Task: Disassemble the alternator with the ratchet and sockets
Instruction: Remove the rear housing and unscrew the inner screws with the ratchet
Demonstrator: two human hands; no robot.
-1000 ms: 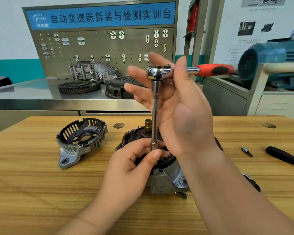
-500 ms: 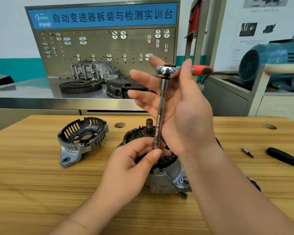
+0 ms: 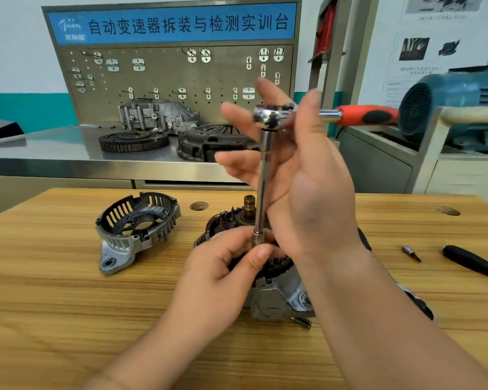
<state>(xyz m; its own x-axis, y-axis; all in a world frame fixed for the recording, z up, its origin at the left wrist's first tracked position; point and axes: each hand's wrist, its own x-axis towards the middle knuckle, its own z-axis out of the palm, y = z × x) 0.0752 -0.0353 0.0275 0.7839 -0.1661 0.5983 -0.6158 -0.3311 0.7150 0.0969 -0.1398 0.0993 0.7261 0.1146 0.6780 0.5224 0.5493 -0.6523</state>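
The wooden table [image 3: 68, 319] fills the lower half of the frame, and the alternator [image 3: 276, 299] stands at its centre, open end up, with the windings and the rotor shaft [image 3: 249, 204] exposed. Its removed end cover [image 3: 137, 229] lies well apart at centre left, so the job looks partly done: one housing half is off and a fastener lower in the body is being worked. The right hand [image 3: 307, 192] is raised in the middle of the frame with its fingers straight and fanned, not curled. Its thumb stands upright across the neck of the ratchet [image 3: 273, 116], and the red handle points toward the right edge. The left hand [image 3: 226, 266], just below, pinches the lower end of the extension bar [image 3: 264, 178] between thumb and fingers. The bar drops nearly upright from the ratchet head to just beside the shaft. The socket [image 3: 256, 237] at its foot is mostly hidden by those fingers, so whether it is seated on a bolt cannot be told. The next move probably calls for keeping the bar square with the left hand while the right closes on the handle and swings it. A tilted bar risks slipping off the fastener. A small bit [image 3: 410, 252] lies at right.
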